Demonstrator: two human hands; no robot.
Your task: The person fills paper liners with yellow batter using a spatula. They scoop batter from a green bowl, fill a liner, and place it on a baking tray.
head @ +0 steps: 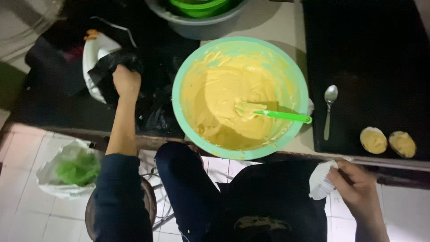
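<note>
White paper cup [321, 180] pinched in right hand [356, 188], left hand [126, 82] on black bag [107, 67]

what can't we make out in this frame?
Head view only:
- Left hand: fingers buried in a black bag, so the grip and the bag's contents are hidden.
- White item under the bag: mostly covered, kind unclear.
- Grey basin with a green bowl: cut by the top edge.
- Right hand: holds a paper liner; wrist cut by the bottom edge.
- Spatula blade: coated in batter.

teal bowl [179, 89] w/ batter | green spatula [286, 117] | spoon [329, 107] | 2 filled liners [373, 140]
</note>
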